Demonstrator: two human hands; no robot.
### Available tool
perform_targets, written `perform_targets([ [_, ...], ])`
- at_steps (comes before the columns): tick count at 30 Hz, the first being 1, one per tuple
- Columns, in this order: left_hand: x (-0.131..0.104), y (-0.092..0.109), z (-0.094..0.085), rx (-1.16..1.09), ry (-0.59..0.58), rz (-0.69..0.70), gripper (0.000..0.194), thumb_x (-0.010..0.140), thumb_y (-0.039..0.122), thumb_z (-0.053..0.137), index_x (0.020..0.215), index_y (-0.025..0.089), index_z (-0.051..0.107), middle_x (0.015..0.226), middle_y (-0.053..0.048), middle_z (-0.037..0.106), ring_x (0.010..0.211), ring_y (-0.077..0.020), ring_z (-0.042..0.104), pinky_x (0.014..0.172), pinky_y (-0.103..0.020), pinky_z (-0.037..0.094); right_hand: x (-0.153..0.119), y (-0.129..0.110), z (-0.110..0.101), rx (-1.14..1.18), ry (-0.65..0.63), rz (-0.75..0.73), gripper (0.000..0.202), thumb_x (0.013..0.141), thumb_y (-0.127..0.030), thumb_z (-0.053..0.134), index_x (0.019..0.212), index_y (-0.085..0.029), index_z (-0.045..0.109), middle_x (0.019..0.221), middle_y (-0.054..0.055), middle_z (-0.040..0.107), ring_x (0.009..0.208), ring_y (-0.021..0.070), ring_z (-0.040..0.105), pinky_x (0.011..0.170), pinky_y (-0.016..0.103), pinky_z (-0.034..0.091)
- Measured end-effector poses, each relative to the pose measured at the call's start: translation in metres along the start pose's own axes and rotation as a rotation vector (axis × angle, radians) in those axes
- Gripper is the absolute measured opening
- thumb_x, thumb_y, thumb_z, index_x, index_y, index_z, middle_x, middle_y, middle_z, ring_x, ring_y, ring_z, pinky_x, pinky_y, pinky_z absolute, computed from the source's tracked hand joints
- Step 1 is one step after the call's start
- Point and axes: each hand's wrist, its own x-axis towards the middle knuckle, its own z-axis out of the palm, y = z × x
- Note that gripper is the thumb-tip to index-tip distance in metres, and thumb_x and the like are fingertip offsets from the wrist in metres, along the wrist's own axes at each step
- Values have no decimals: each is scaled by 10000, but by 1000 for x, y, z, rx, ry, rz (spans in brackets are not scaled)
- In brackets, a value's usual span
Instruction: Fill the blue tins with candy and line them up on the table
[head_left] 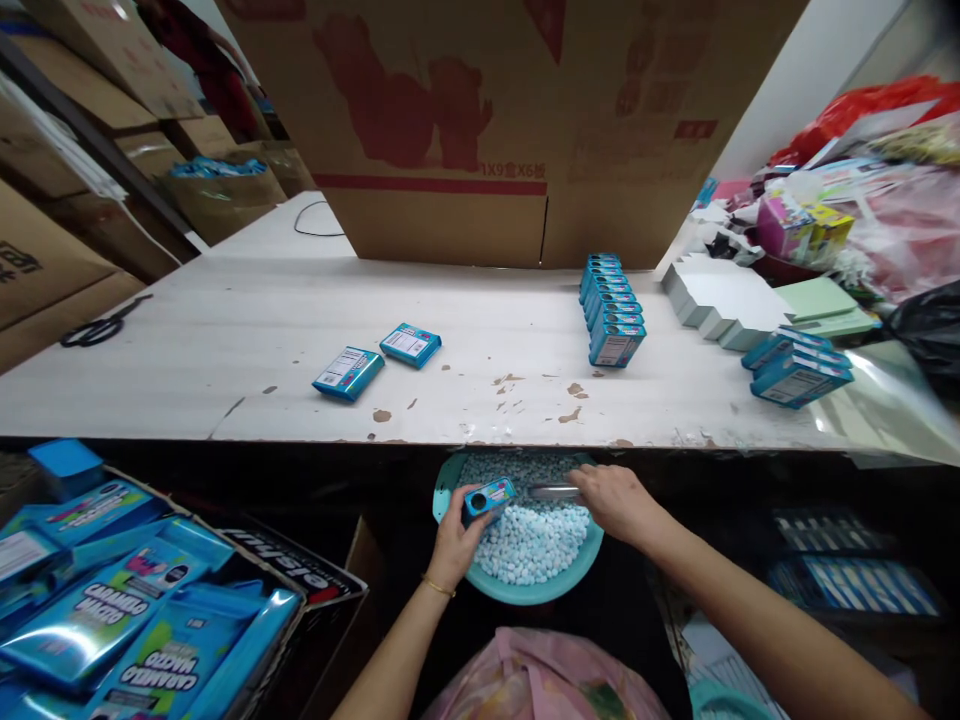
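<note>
My left hand [451,545] is closed around a small blue candy box [489,499], its end with a dark round spot facing up. My right hand [619,503] grips a metal scoop [555,491] whose working end points left toward the box; its exact shape is unclear. Both hands are over a turquoise basin [517,594] on my lap, filled with small pale blue and white candies [536,545]. On the white table ahead, two blue boxes [349,373] lie flat at left of centre, and a row of several upright blue boxes [616,340] stands further right.
A large cardboard carton [487,215] blocks the table's back. Scissors [101,328] lie at left. White cartons [727,295] and more blue boxes [801,378] sit at right. Blue candy packets [97,610] fill a box at lower left. A person [214,75] is in the background.
</note>
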Motion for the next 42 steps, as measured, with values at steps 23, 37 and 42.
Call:
perform_targets([
  [23,-5,3,-26,-16,106,-21,378,679,327,575,1008,189,450,900,-26,544,834,-162,527,798,-301,408,8,8,38,630,-2,30,276,744,-291,482,1007,-235,543,928,8,622,842,153,551,685,230,377],
  [37,-10,11,9,155,-19,105,338,683,202,529,1018,179,502,1029,-72,566,987,-213,512,875,-368,386,6,-55,-43,-59,-34,-137,198,793,-214,395,872,-171,571,813,95,613,750,214,582,623,301,400],
  [42,-12,8,4,109,-27,126,336,696,198,525,1030,189,497,1028,-67,557,981,-209,511,875,-371,382,-2,-45,-51,-57,15,-130,203,794,-191,381,889,-177,559,796,77,598,720,199,576,606,288,397],
])
